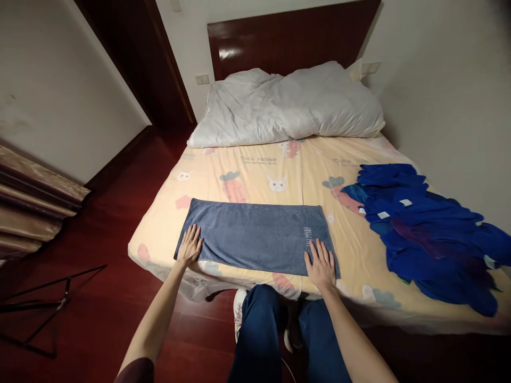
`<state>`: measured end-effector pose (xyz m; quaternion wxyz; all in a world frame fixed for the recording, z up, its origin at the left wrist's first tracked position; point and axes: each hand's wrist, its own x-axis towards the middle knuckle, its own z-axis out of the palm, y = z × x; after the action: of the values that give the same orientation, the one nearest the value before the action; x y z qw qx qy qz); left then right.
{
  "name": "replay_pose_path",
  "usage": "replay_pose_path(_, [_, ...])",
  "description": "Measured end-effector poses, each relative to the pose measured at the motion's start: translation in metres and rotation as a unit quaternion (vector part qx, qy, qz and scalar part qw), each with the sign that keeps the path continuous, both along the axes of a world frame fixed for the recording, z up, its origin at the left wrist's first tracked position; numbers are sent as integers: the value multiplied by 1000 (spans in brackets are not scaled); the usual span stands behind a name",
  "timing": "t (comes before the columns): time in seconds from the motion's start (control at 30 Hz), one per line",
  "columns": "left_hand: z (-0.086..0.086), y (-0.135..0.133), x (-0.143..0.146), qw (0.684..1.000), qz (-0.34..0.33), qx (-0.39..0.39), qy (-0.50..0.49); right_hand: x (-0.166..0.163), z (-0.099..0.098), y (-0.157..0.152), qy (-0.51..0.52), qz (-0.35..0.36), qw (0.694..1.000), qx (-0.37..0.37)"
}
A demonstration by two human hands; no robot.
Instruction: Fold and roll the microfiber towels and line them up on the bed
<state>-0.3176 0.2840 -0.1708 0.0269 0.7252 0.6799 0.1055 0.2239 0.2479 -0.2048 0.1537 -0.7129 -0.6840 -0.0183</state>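
A blue-grey towel (251, 234) lies spread out near the front edge of the bed, its long side running left to right. Small white lettering shows near its right end. My left hand (190, 246) rests flat on the towel's left end, fingers apart. On the lower right corner lies my right hand (321, 265), palm down with the fingers spread, just below the lettering. A few soft wrinkles cross the towel's left half.
A heap of dark blue cloth (431, 229) with white tags covers the bed's right side. A folded white quilt (287, 106) lies against the headboard (291, 40). The bedsheet (255, 170) has rabbit and carrot prints. Black tripod legs (48, 306) stand on the floor at left.
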Motion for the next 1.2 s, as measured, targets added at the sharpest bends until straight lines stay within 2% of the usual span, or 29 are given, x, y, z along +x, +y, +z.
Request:
replay_pose_path(0.1, [-10, 9, -7, 1000, 14, -22, 15, 0, -1, 0, -1, 0, 1000, -1])
replay_pose_path(0.2, [-9, 10, -15, 998, -10, -48, 27, 0, -2, 1, -5, -4, 1000, -3])
replay_pose_path(0.37, [0, -5, -18, 994, -71, -64, 53, 1, -3, 0, -10, -1, 1000, 1])
replay_pose_path(0.5, [-1, -19, -30, 990, -107, -64, 67, 0, -2, -1, -6, 2, 1000, 4])
replay_pose_path(0.63, [-5, -28, -56, 991, -105, -51, 67, 0, -1, -1, -3, -1, 1000, 0])
replay_pose_path(0.73, [-2, -31, -66, 992, -94, -48, 70, 1, -1, 0, 3, -3, 1000, 2])
replay_pose_path(0.8, [4, -30, -58, 991, -96, -46, 76, 1, -1, 0, 8, 0, 1000, 6])
replay_pose_path(0.9, [13, -23, -22, 991, -106, -29, 79, 2, -2, 0, 13, 3, 1000, 12])
replay_pose_path(1.03, [7, -2, 30, 987, -143, -43, 63, 2, -1, -1, 12, -2, 1000, 16])
replay_pose_path(1.1, [3, 17, 33, 986, -151, -53, 55, 2, 0, 0, 14, 2, 1000, 16])
replay_pose_path(1.2, [4, 53, 12, 995, -79, -30, 45, 2, 0, 0, 19, 5, 1000, 16])
